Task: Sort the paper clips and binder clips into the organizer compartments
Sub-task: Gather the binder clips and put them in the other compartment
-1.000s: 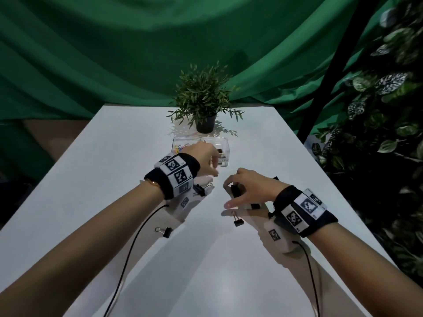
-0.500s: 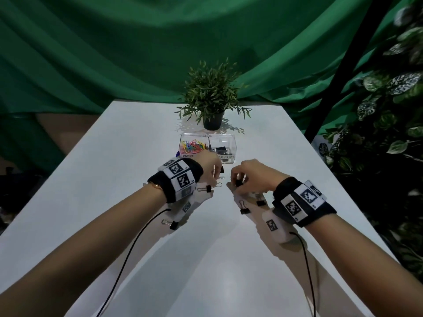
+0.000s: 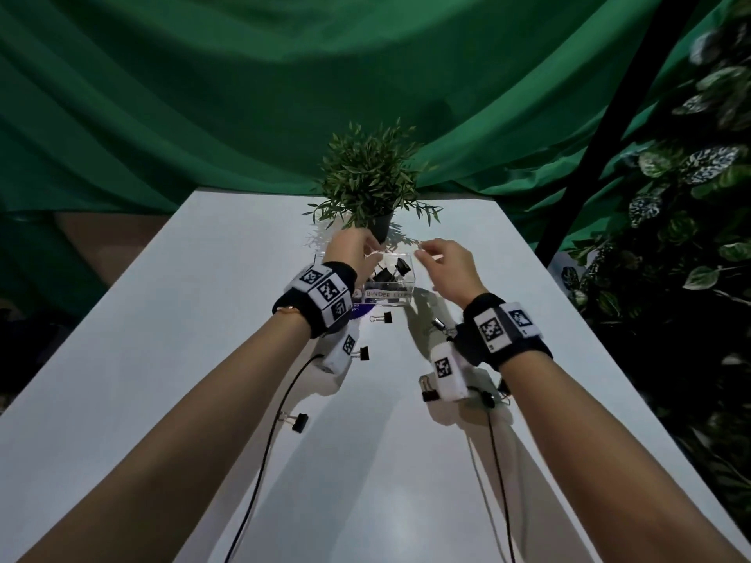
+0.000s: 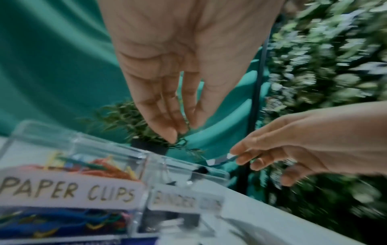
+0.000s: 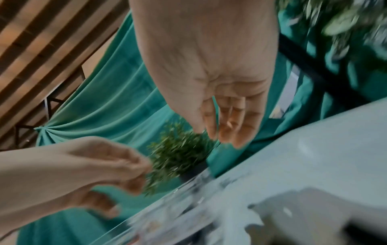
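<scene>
The clear two-compartment organizer (image 3: 411,280) stands in front of a potted plant. Coloured paper clips (image 4: 100,165) fill its left compartment, labelled PAPER CLIPS (image 4: 69,192). Black binder clips (image 3: 386,274) lie in the right compartment, labelled BINDER (image 3: 384,294). My left hand (image 3: 357,247) hovers over the organizer's back left, fingers straight and pointing down, with nothing between them (image 4: 167,116). My right hand (image 3: 445,260) hovers over the right rim, fingers relaxed and empty (image 5: 222,129). Several loose binder clips lie on the white table, among them one (image 3: 382,317) just before the organizer and another (image 3: 298,422) nearer me.
A small potted plant (image 3: 372,184) stands right behind the organizer. More loose binder clips lie under my right wrist (image 3: 428,394). A green cloth hangs behind the table, and leafy foliage (image 3: 691,197) with a black pole fills the right side.
Both hands rose from the loose clips on the table and moved forward over the organizer. The binder clip the right hand pinched is no longer in it.
</scene>
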The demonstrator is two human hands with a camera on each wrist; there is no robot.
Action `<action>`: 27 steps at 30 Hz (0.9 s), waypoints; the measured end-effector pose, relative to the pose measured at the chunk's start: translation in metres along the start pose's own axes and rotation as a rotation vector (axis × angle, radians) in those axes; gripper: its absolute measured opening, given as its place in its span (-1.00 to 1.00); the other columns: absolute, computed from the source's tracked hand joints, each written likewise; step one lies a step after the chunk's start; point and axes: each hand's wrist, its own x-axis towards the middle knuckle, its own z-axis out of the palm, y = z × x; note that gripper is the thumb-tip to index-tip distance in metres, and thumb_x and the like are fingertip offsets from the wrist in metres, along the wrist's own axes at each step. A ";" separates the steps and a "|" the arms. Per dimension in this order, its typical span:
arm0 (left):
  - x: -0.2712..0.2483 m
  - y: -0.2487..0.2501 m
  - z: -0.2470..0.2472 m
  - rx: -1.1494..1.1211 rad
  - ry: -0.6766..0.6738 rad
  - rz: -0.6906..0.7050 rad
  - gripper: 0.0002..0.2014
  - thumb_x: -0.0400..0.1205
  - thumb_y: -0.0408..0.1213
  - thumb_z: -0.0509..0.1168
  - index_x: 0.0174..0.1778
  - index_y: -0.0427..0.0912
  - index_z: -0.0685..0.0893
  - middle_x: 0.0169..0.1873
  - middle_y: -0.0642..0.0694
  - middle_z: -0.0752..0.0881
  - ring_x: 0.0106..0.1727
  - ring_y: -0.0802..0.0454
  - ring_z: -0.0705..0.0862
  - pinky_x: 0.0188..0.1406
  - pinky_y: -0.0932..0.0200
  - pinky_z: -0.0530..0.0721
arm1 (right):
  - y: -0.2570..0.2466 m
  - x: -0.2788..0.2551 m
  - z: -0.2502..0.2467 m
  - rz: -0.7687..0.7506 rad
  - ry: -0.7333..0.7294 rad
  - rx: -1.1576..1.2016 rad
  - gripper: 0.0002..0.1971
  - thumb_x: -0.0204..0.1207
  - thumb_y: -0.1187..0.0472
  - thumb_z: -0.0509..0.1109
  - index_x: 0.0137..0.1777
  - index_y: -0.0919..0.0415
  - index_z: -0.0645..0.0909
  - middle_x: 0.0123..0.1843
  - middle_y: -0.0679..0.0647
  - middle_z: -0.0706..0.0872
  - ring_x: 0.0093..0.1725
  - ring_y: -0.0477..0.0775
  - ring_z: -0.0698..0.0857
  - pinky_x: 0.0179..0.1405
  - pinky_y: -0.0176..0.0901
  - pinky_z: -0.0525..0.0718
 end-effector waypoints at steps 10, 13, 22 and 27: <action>-0.045 0.073 0.052 0.261 -0.662 0.252 -0.30 0.48 -0.07 0.49 0.53 -0.09 0.41 0.42 -0.16 0.51 0.42 -0.13 0.51 0.27 0.12 0.48 | 0.045 -0.047 -0.090 0.356 -0.570 -0.749 -0.19 0.29 -0.18 0.58 0.53 0.02 0.40 0.53 0.02 0.48 0.43 0.11 0.52 0.37 -0.05 0.50; -0.044 0.091 0.067 0.348 -0.716 0.246 -0.17 0.38 -0.03 0.57 0.56 -0.05 0.37 0.47 -0.16 0.45 0.50 -0.14 0.45 0.44 -0.01 0.47 | 0.051 -0.060 -0.089 0.374 -0.615 -0.808 0.09 0.02 -0.24 0.69 0.58 -0.11 0.26 0.50 0.06 0.48 0.44 0.14 0.50 0.37 0.10 0.56; -0.049 0.095 0.084 0.390 -0.656 0.238 -0.54 0.38 -0.13 0.56 0.18 -0.13 0.68 0.19 -0.15 0.70 0.23 -0.16 0.67 0.00 0.11 0.62 | 0.049 -0.070 -0.073 0.382 -0.558 -0.612 -0.13 0.05 0.04 0.73 0.39 0.02 0.42 -0.08 -0.01 0.71 -0.07 0.09 0.74 0.14 0.05 0.76; -0.049 0.084 0.078 0.399 -0.638 0.270 -0.61 0.41 -0.12 0.55 0.11 -0.17 0.72 0.11 -0.16 0.74 0.17 -0.16 0.70 -0.14 0.17 0.56 | 0.052 -0.073 -0.066 0.354 -0.479 -0.468 -0.38 0.18 0.23 0.67 0.24 0.10 0.51 -0.13 0.01 0.69 -0.10 0.15 0.73 -0.25 -0.17 0.70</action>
